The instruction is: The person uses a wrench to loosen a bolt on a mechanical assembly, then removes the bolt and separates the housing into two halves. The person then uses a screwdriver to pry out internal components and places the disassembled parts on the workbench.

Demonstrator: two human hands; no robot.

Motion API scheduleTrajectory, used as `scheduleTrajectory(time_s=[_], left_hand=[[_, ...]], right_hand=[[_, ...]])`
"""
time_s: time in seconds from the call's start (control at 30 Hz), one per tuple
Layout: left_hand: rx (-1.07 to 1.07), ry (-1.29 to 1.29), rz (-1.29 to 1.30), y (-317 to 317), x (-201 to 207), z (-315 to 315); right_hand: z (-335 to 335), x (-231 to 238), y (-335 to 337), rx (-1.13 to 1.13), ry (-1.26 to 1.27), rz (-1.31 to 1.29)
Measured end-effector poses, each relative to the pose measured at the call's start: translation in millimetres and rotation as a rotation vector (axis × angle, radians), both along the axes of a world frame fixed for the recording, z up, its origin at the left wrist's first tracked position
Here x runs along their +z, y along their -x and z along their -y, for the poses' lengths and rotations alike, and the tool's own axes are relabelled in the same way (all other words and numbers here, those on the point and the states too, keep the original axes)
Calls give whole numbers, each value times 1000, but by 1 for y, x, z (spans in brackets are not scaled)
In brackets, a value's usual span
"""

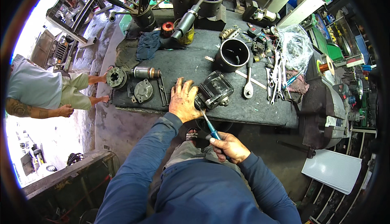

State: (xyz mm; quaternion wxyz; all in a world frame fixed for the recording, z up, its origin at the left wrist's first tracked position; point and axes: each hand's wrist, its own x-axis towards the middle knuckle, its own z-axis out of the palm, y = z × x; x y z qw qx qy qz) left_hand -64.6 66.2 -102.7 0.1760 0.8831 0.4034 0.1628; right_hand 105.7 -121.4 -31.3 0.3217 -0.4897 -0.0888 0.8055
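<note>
My left hand [185,101] rests on the dark workbench with its fingers stretched out and spread. Its thumb side touches the near left end of a greasy black boxy motor-like part [217,89]. In my right hand [231,147], in front of the bench edge, is a screwdriver [209,125] with a teal handle. The tip points up and left at the small end piece beside my left thumb; whether it touches is hard to make out. Left of my left hand lie a slim metal bar [162,91], a round metal end cover [143,91] and a copper-banded armature [147,72].
A hollow black cylinder [232,54], a ratchet [248,87], several wrenches [276,82] and a plastic bag [295,45] occupy the bench's right side. A vise [323,110] stands beyond them. Another person [44,86] is at the left, near a round slotted metal part [117,78].
</note>
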Motion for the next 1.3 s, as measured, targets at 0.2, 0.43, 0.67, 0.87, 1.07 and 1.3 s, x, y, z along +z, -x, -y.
scheduleTrajectory(time_s=[0.2,0.43,0.67,0.87,1.07,1.3], left_hand=[[-8,51,-40,0,4,-1],[-53,85,-103,-5,13,-8],[-14,78,-120,-9,11,-3],[-21,56,-110,-13,10,-3],[1,67,-174,-20,18,-1],[28,55,-212,-24,18,1]], right_hand=[[-9,3,5,132,3,256],[-5,-15,4,219,-145,469],[-6,-14,6,209,-155,528],[-12,2,5,179,-136,481],[-12,-3,-11,264,-94,435],[-11,-26,-14,357,-341,741]])
